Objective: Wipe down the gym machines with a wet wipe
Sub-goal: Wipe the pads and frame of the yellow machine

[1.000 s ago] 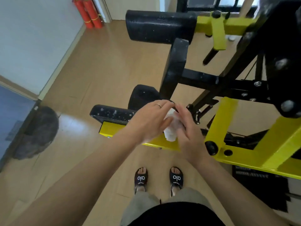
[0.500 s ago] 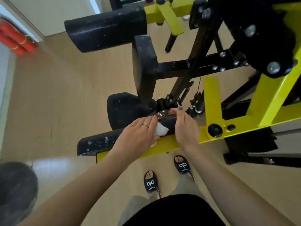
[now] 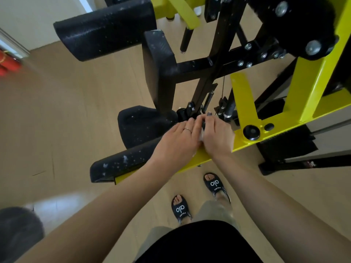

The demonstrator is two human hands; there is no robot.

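Observation:
A black and yellow gym machine (image 3: 247, 95) stands in front of me. Both my hands meet over its low yellow bar (image 3: 201, 156), beside the black seat pad (image 3: 140, 126). A white wet wipe (image 3: 201, 135) shows as a small sliver between the hands; most of it is hidden. My left hand (image 3: 178, 141), with a ring, lies over the wipe with its fingers curled onto it. My right hand (image 3: 216, 135) holds the wipe's other side, fingertips at the black pivot hardware (image 3: 190, 111).
A long black pad (image 3: 121, 162) runs left along the yellow bar. A black roller pad (image 3: 102, 29) and an upright black pad (image 3: 159, 69) stand above. My feet in black sandals (image 3: 180, 209) are on the wooden floor. Red cylinders (image 3: 7, 63) stand far left.
The view has swung closer to the machine. My hands have come together and moved up toward the black pivot hardware, covering nearly all of the wipe.

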